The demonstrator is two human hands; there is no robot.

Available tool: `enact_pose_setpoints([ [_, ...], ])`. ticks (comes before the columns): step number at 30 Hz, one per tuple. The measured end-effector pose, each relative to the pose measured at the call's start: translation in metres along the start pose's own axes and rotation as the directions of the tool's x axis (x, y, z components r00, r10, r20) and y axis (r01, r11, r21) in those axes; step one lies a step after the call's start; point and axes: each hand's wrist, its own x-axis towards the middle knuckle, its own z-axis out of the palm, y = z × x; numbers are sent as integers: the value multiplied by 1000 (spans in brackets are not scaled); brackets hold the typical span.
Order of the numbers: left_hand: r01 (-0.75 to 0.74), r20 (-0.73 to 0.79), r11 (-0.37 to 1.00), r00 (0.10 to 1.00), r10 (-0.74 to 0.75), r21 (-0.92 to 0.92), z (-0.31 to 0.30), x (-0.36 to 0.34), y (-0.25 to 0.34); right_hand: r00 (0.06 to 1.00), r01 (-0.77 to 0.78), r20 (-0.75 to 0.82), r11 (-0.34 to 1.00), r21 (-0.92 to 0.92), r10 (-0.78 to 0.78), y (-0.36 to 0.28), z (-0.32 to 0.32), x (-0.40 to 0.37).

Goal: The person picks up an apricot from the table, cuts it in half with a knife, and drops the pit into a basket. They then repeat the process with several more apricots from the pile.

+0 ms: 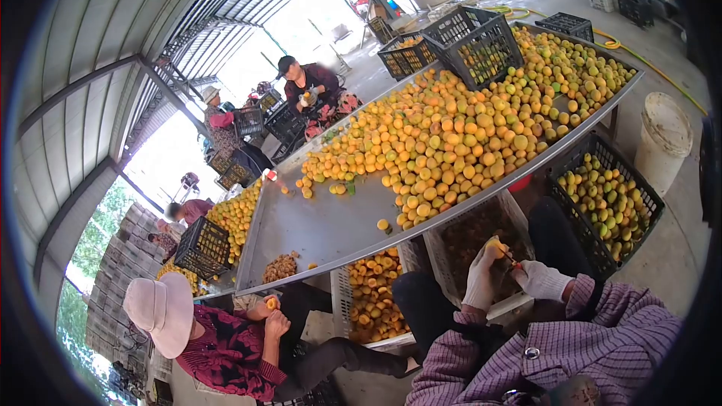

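Observation:
My left hand, in a white glove, is closed around an orange apricot held up at its fingertips. Close beside it, my gloved right hand grips a small tool with a red part, its tip near the fruit; I cannot make out its exact kind. Both hands are over a pale crate with dark contents between my knees. Left of that crate, another light crate holds halved apricots.
A metal sorting table bears a heap of apricots and a tilted black crate. On my right are a black crate of greenish apricots and a white bucket. A co-worker in a pale hat sits close on the left.

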Motion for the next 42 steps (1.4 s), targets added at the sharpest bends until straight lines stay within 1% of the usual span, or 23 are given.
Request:
enact_pose_setpoints([
  [2, 58, 69, 957, 997, -40, -283, -12, 8, -14, 997, -68, -37, 989, -130, 63, -3, 4, -1],
  [3, 88, 148, 949, 988, -45, -302, -4, 4, -7, 995, -99, -32, 984, -147, 96, -12, -2, -3],
  [4, 91, 150, 950, 988, -47, -300, 1, 0, -2, 995, -101, -34, 984, -144, 97, -13, -5, -2],
  [6, 47, 52, 997, 997, -50, 61, 7, -3, 3, 999, -4, -39, 993, -116, 0, -12, -11, -1],
  [9, 75, 25, 988, 997, -79, 134, 0, 2, 1, 999, 41, -13, 997, -68, -42, 3, -9, 10],
  [15, 49, 26, 998, 998, -48, -30, 2, 3, -8, 995, -89, -50, 988, -122, 84, -7, -4, -2],
  [18, 124, 43, 991, 992, -122, -43, 4, 2, -5, 999, -43, -30, 987, -153, 38, -4, -10, 6],
  [22, 72, -5, 997, 997, -72, -42, 4, 3, -12, 1000, 11, 10, 996, -93, -11, 6, -2, 11],
  [24, 155, 128, 932, 985, -119, -326, 5, 1, -15, 996, -88, 3, 987, -137, 89, 6, 4, 9],
  [25, 159, 127, 930, 984, -123, -331, 5, 2, -15, 995, -94, 6, 986, -138, 95, 6, 5, 10],
  [27, 206, 231, 928, 963, -137, -312, 5, 1, -15, 990, 57, -123, 997, -52, -63, 6, 3, 10],
  [28, 58, 126, 996, 991, -50, -63, 13, -6, -4, 988, 81, -123, 994, -73, -90, -3, -4, 6],
  [29, 44, 131, 995, 991, -33, -84, 26, -14, 7, 988, 123, -81, 990, -66, -128, 4, -5, 13],
  [30, 32, 167, 997, 986, -20, -67, 13, -7, 4, 985, 163, -47, 985, -51, -165, 14, -3, 23],
  [31, -44, 141, 999, 989, 48, -27, 9, -1, 2, 987, 157, -26, 987, -28, -157, 4, -9, 19],
  [32, -56, 122, 998, 991, 59, -30, 14, -2, 6, 990, 137, -26, 990, -21, -138, 2, -8, 17],
  [33, -262, 206, 944, 953, 221, 202, 2, 5, -4, 986, 151, -65, 988, -22, -152, -4, -8, 8],
  [34, -56, 125, 987, 989, 75, -151, 20, -5, 6, 985, 163, -53, 987, -12, -163, 6, -1, 11],
  [35, -50, 95, 981, 993, 69, -190, 10, 3, -1, 995, 91, -25, 994, -53, -93, 9, 5, 10],
  [36, 79, 152, 920, 988, -21, -385, -6, 15, -11, 1000, 12, -9, 997, -76, -13, -2, 3, 0],
  [39, 125, 193, 914, 980, -52, -387, 0, 10, -17, 1000, -2, 1, 995, -102, 2, 4, 2, 7],
  [41, 112, 114, 968, 990, -88, -223, 5, 10, -15, 1000, 22, 15, 998, -54, -21, 6, -2, 15],
  [42, 116, 120, 968, 989, -91, -225, 8, 11, -13, 1000, 17, 10, 998, -56, -17, 5, -5, 18],
])
